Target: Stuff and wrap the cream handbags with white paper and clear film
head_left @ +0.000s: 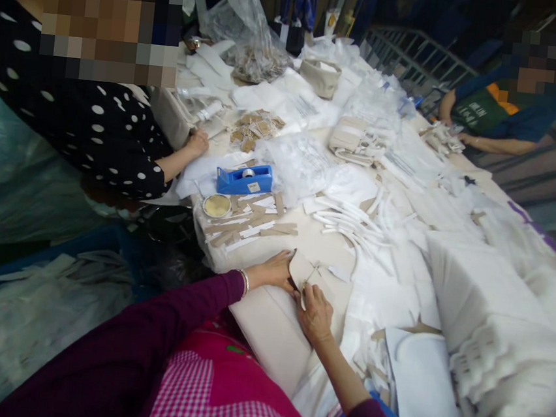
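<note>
On the near table edge lies a beige bag [272, 329] with its flap [303, 267] lifted. My left hand [276, 270] is closed on the flap's left edge, its thumb and fingertips partly hidden. At the flap's lower edge, my right hand [316, 314] pinches with thumb and forefinger by a small metal-looking fitting, too small to make out. Both hands are close together over the bag. Beyond them lie beige and white strips [252, 222], a round tin [216, 206] with yellowish contents and a blue tape dispenser [244, 180].
White curved strips [355, 222] and plastic bags [295, 164] cover the middle. White stacked cloth [489, 307] rises at right. Brown tags [256, 128] lie farther back. A co-worker in a dotted top [72, 97] works at left, another person [498, 115] far right. A bin of plastic scraps [41, 317] stands lower left.
</note>
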`<action>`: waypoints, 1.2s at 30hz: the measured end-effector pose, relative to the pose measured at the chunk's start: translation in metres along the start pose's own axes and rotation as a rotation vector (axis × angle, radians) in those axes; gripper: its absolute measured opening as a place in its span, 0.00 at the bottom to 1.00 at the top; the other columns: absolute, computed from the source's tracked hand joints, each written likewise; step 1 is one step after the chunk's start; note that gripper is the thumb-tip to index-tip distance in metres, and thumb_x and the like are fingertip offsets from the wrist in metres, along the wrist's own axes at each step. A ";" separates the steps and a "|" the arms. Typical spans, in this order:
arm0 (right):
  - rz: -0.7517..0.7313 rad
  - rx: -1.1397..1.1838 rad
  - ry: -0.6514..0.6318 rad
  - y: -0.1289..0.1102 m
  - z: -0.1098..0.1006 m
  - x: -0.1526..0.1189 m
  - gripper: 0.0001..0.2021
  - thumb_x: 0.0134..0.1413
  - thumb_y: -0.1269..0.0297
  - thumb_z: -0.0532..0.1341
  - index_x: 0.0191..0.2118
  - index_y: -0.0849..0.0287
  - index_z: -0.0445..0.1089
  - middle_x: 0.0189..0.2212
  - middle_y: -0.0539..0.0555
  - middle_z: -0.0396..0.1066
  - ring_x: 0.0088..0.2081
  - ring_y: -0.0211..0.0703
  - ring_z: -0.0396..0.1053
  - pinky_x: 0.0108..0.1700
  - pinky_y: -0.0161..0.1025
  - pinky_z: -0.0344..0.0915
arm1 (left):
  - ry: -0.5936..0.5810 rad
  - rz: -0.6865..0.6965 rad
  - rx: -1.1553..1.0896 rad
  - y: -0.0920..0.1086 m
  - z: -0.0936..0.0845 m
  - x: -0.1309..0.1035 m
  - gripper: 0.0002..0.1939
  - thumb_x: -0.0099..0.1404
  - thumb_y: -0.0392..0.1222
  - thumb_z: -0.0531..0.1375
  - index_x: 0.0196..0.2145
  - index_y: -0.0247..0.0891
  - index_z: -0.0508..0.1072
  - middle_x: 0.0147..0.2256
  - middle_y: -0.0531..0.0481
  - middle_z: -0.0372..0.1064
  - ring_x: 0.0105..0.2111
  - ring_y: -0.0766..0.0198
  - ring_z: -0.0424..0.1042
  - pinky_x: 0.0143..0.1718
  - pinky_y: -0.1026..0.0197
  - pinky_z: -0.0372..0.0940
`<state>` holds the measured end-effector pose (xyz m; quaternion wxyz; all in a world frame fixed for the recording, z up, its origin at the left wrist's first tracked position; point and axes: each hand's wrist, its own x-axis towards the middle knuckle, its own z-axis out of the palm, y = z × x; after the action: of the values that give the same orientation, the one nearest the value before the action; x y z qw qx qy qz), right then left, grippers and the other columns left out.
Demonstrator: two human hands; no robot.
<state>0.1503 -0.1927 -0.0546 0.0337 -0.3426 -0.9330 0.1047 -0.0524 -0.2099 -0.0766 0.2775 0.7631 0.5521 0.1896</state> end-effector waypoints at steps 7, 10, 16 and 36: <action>-0.065 0.090 -0.194 0.007 -0.017 0.018 0.10 0.61 0.62 0.48 0.36 0.55 0.65 0.32 0.54 0.69 0.33 0.43 0.65 0.31 0.35 0.52 | -0.105 -0.122 -0.114 -0.015 -0.004 -0.021 0.46 0.52 0.63 0.61 0.62 0.43 0.50 0.64 0.38 0.44 0.64 0.45 0.40 0.60 0.39 0.39; -0.009 0.216 -0.335 0.014 -0.028 0.032 0.11 0.58 0.58 0.51 0.28 0.55 0.64 0.24 0.50 0.66 0.27 0.40 0.62 0.29 0.35 0.50 | -0.110 -0.146 -0.162 -0.018 -0.002 -0.023 0.47 0.51 0.63 0.61 0.63 0.42 0.48 0.64 0.37 0.44 0.64 0.45 0.40 0.60 0.40 0.39; 0.160 0.810 -0.618 0.022 -0.031 0.035 0.19 0.52 0.47 0.53 0.23 0.56 0.58 0.16 0.46 0.57 0.20 0.35 0.53 0.26 0.34 0.49 | -0.055 -0.220 -0.244 -0.025 0.013 -0.020 0.57 0.45 0.63 0.64 0.62 0.29 0.43 0.63 0.27 0.41 0.63 0.43 0.43 0.59 0.42 0.45; 0.205 0.899 -0.800 0.025 -0.005 0.034 0.20 0.49 0.45 0.57 0.25 0.57 0.56 0.14 0.43 0.56 0.17 0.31 0.50 0.21 0.33 0.44 | -0.074 -0.200 -0.284 -0.037 0.025 -0.017 0.65 0.39 0.62 0.67 0.63 0.26 0.39 0.64 0.28 0.35 0.64 0.43 0.39 0.62 0.49 0.42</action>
<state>0.1406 -0.1516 -0.0559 -0.1882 -0.3169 -0.7002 0.6114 -0.0702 -0.2229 -0.1195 0.4201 0.6641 0.5822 0.2088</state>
